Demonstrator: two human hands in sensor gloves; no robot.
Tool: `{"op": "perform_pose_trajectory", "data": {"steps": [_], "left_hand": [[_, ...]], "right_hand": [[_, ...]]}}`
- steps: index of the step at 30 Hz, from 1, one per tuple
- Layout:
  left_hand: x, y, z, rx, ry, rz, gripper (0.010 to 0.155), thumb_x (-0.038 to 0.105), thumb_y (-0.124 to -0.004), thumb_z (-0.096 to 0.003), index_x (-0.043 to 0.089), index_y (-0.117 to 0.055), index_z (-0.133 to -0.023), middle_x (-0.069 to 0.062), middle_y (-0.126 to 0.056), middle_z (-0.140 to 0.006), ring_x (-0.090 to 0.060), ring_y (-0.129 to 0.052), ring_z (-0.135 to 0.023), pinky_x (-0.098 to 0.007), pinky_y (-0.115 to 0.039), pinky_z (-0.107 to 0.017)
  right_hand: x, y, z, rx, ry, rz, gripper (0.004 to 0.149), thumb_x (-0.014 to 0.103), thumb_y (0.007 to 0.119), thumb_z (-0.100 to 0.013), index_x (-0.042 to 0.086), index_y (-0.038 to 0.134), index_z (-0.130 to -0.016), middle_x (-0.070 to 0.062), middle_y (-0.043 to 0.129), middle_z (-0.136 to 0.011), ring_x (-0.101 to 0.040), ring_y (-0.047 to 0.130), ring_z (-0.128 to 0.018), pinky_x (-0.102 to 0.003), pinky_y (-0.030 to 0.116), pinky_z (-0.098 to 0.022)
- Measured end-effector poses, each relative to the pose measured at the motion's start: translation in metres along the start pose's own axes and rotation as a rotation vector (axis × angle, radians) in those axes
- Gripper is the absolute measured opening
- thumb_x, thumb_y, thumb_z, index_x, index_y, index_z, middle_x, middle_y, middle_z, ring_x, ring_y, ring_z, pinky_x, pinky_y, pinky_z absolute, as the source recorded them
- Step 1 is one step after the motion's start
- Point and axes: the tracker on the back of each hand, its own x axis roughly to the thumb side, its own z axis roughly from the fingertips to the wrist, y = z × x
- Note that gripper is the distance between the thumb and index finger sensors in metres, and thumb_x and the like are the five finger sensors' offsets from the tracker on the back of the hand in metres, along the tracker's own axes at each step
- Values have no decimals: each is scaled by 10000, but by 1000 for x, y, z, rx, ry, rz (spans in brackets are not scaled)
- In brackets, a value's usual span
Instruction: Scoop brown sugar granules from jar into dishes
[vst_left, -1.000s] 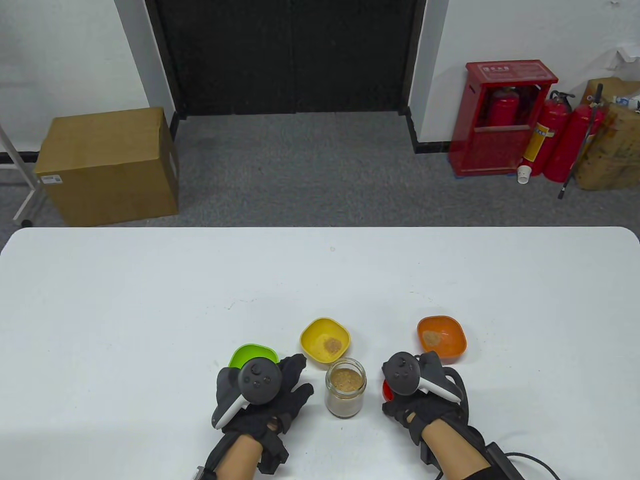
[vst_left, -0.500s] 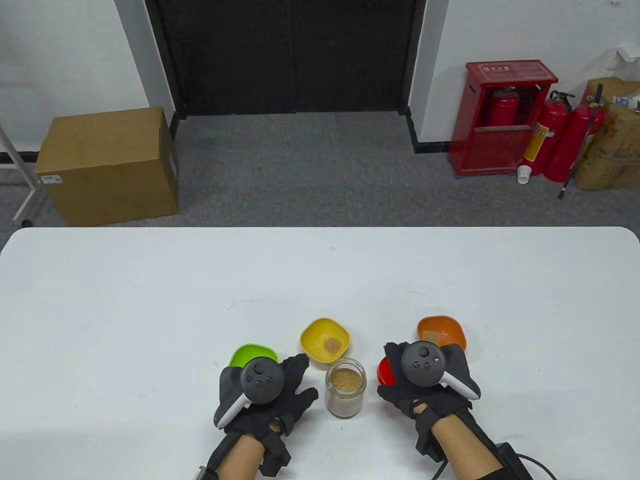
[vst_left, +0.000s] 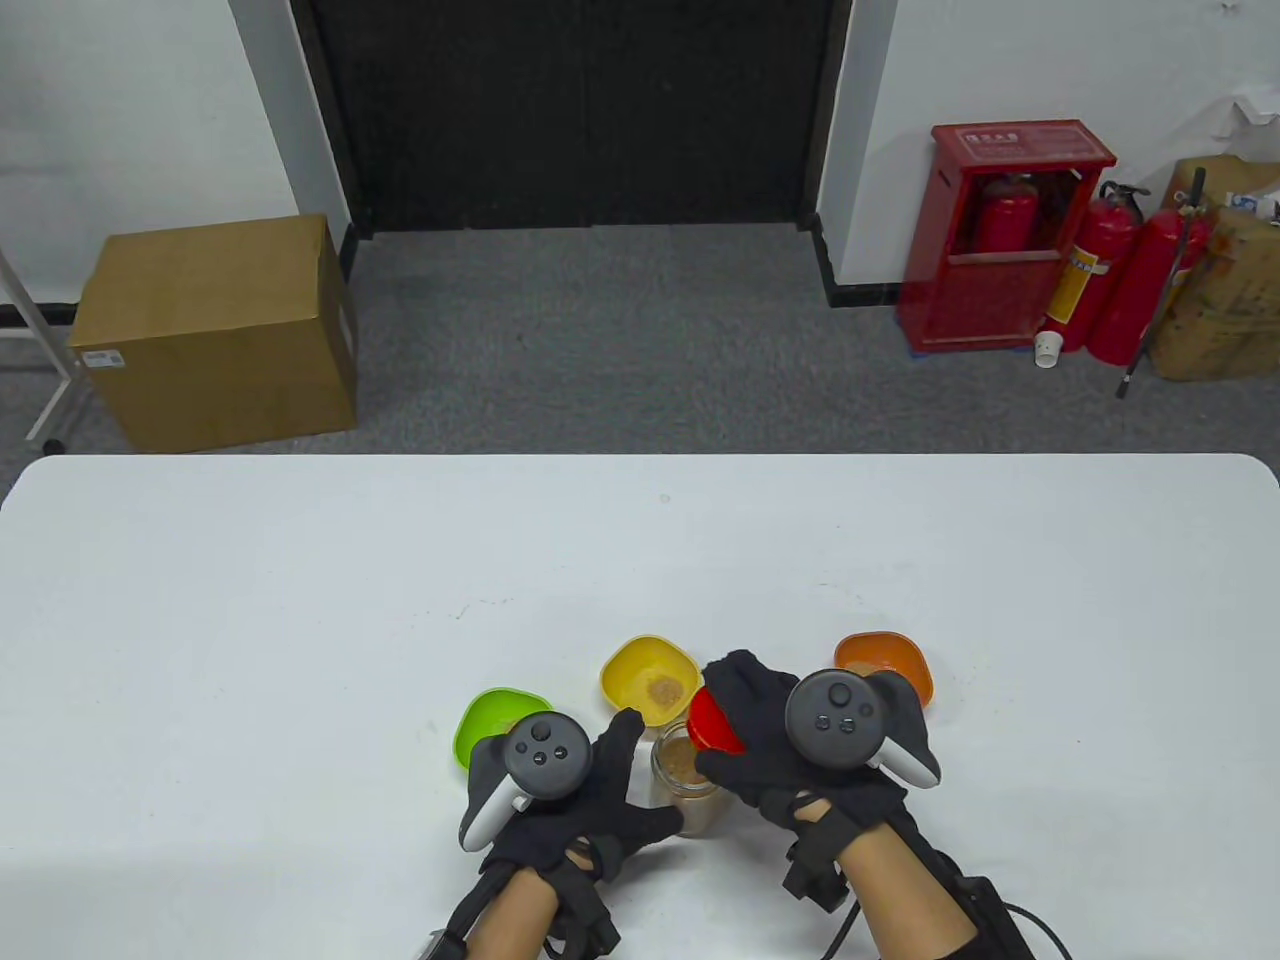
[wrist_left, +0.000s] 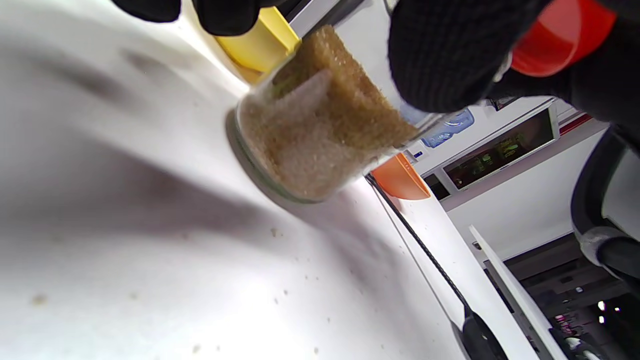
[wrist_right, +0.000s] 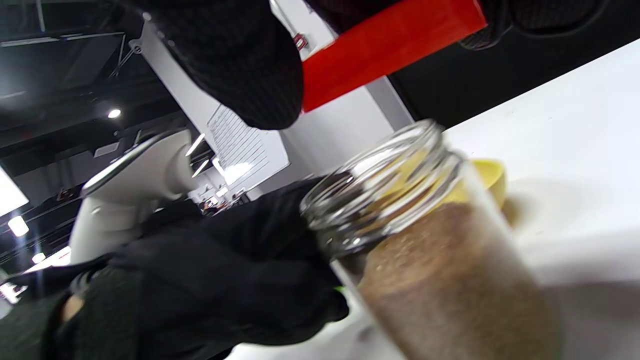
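A glass jar (vst_left: 683, 768) of brown sugar stands near the table's front edge; it also shows in the left wrist view (wrist_left: 320, 130) and the right wrist view (wrist_right: 440, 270), open at the top. My left hand (vst_left: 650, 772) wraps its fingers and thumb around the jar's left side. My right hand (vst_left: 745, 715) holds a red round piece (vst_left: 712, 722), a lid or small dish, just above the jar's mouth. The yellow dish (vst_left: 650, 680) and the orange dish (vst_left: 885, 655) each hold a little sugar. The green dish (vst_left: 490, 715) is partly hidden behind my left hand.
The white table (vst_left: 300, 620) stretches far and wide beyond the dishes. A few sugar grains lie on it near the jar (wrist_left: 272, 232). Beyond the table are a cardboard box (vst_left: 215, 330) and red fire extinguishers (vst_left: 1010, 240) on the floor.
My right hand lifted the red piece from the table and carried it left, over the jar. My left hand moved right and took hold of the jar.
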Motion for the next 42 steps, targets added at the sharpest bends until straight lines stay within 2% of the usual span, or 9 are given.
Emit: {"op": "perform_pose_trajectory", "data": {"steps": [4,9,15,27,36,39,42], "left_hand": [[-1,-9,-7,22,-11,56,1073,533,-932,-451,144,-199,-1132,-119,-361,-1217,-362,-581,-1114,-615,-507,-790],[0,-19,-14,37,-14,66,1090,550,-944,-428,160,-205,-1129,-99,-375,-1210,-354,-592,-1084,-602,-496,-793],[-2,-23,-18,46,-15,103,1113,556,-953,-416,177,-182,-1123,-77,-359,-1211,-357,-546,-1118,-613,-460,-801],[-3,-21,-18,73,-5,98,1086,571,-985,-388,180,-281,-1117,-59,-459,-1194,-337,-634,-1097,-592,-511,-793],[-3,-20,-18,81,-2,87,1089,581,-988,-382,178,-293,-1116,-60,-477,-1189,-330,-652,-1091,-582,-532,-790],[-3,-20,-18,79,-1,84,1090,583,-988,-381,179,-293,-1116,-58,-479,-1189,-330,-653,-1090,-580,-536,-790],[-3,-20,-18,77,-1,86,1088,582,-988,-381,182,-293,-1116,-58,-478,-1189,-330,-652,-1090,-580,-534,-790]], "right_hand": [[4,18,-5,58,-20,14,800,301,928,-502,-79,517,-1074,-411,433,-1125,-666,509,-897,-788,550,-567],[0,28,-7,96,-21,15,795,281,927,-502,-72,509,-1079,-401,407,-1136,-660,470,-915,-791,524,-583],[-1,29,-8,113,-21,3,795,275,925,-505,-68,501,-1083,-398,395,-1140,-658,460,-920,-792,514,-590],[3,32,-8,112,-9,63,800,284,941,-493,-55,521,-1084,-396,419,-1138,-648,481,-900,-781,528,-588],[8,31,-7,81,27,158,820,335,944,-479,-54,544,-1080,-422,491,-1104,-649,575,-846,-748,604,-557],[10,27,-3,72,75,189,834,401,909,-493,-74,546,-1075,-442,536,-1068,-623,655,-790,-729,647,-525],[10,21,2,52,107,193,798,412,891,-506,-88,592,-1051,-462,604,-1016,-579,750,-710,-713,690,-467]]}}
